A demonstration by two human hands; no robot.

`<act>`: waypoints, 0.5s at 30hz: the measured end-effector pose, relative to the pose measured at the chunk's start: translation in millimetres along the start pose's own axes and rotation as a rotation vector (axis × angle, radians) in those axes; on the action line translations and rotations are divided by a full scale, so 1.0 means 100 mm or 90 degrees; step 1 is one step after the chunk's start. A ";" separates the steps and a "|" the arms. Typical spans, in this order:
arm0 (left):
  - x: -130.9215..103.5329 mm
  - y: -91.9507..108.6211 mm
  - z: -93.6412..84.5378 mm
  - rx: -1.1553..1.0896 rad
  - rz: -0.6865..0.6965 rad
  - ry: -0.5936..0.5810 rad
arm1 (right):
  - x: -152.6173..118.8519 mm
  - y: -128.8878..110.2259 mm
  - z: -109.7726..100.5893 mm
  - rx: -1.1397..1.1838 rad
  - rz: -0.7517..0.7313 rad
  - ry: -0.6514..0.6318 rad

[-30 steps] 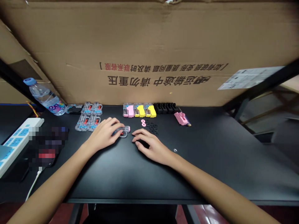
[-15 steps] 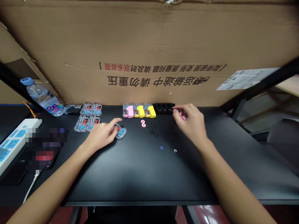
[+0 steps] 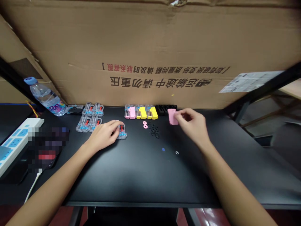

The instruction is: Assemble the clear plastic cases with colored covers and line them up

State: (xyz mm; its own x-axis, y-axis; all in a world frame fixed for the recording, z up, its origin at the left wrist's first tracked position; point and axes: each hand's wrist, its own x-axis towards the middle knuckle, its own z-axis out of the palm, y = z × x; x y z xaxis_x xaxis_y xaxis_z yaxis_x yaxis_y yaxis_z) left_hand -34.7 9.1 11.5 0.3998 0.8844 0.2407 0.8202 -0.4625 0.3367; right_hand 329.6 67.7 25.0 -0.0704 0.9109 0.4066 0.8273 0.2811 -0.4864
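Observation:
My left hand point(image 3: 105, 133) rests on the black table with its fingers curled onto a small clear plastic case point(image 3: 122, 133) with red and blue parts inside. Part of that case is hidden under the fingers. Held between the thumb and fingers of my right hand point(image 3: 193, 125) is a flat pink plastic piece point(image 3: 172, 116), raised in front of a row of black plastic parts point(image 3: 162, 110). Pink rings point(image 3: 145, 125) and several black rings point(image 3: 153, 129) lie between the hands. Behind them stand clear cases with one pink point(image 3: 131, 113) and two yellow covers point(image 3: 152, 113).
Several clear cases point(image 3: 84, 124) lie left of my left hand, near a water bottle point(image 3: 48, 97). A power strip point(image 3: 20, 138) and a phone point(image 3: 48, 150) with a white cable occupy the left side. A cardboard wall point(image 3: 150, 40) closes off the back.
The pink piece in my right hand has turned and now shows its broad side. My left fingers have closed further over the clear case, which has turned more upright.

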 end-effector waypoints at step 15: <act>-0.05 0.29 0.17 -0.039 0.159 -0.042 | -0.55 -0.69 0.49 0.215 -0.105 -0.284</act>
State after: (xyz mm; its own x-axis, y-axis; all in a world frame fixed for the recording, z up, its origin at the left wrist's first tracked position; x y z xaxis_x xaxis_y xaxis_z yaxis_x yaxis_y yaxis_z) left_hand -5.7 -7.4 4.3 0.6144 0.7436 0.2639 0.6669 -0.6681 0.3299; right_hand 248.9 13.3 -1.1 -0.4721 0.8652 0.1689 0.5668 0.4447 -0.6935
